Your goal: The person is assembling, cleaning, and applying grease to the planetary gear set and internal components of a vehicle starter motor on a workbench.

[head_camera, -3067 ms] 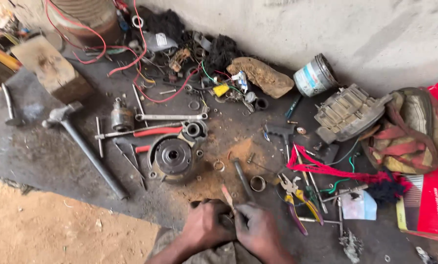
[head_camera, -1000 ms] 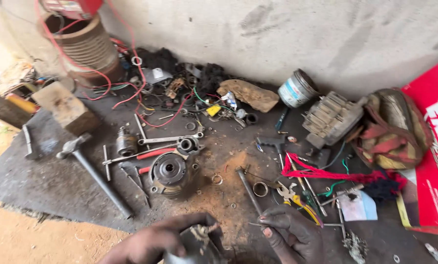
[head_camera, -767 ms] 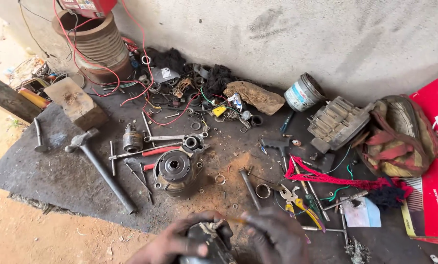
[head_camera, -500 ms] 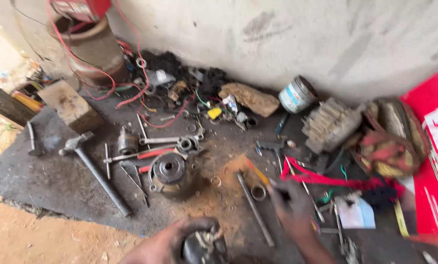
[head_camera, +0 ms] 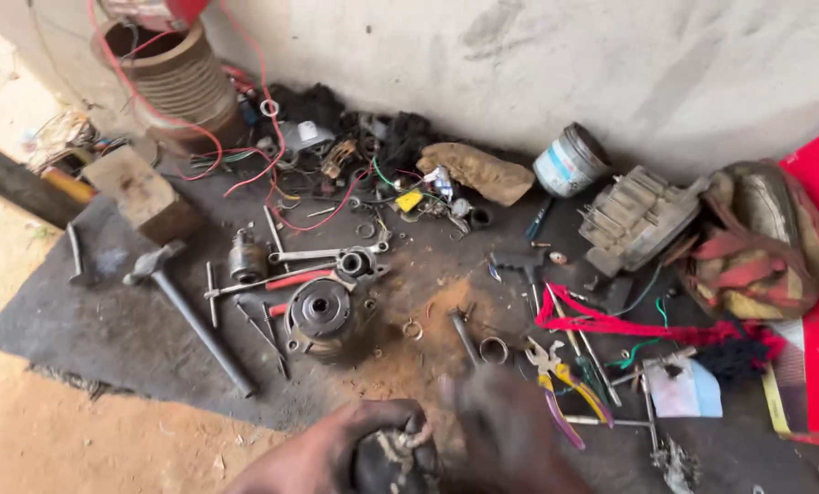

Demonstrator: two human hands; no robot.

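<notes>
Your left hand (head_camera: 323, 453) is wrapped around a dark greasy motor part (head_camera: 393, 460) at the bottom edge, on the dark mat (head_camera: 89, 320). Your right hand (head_camera: 506, 430) is right beside it but blurred, so can't tell its grip. Yellow-handled pliers (head_camera: 563, 386) lie just right.

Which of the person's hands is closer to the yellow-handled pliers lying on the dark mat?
Right. The blurred right hand is just left of the yellow-handled pliers; the left hand, gripping a dark greasy part, is farther left.
</notes>
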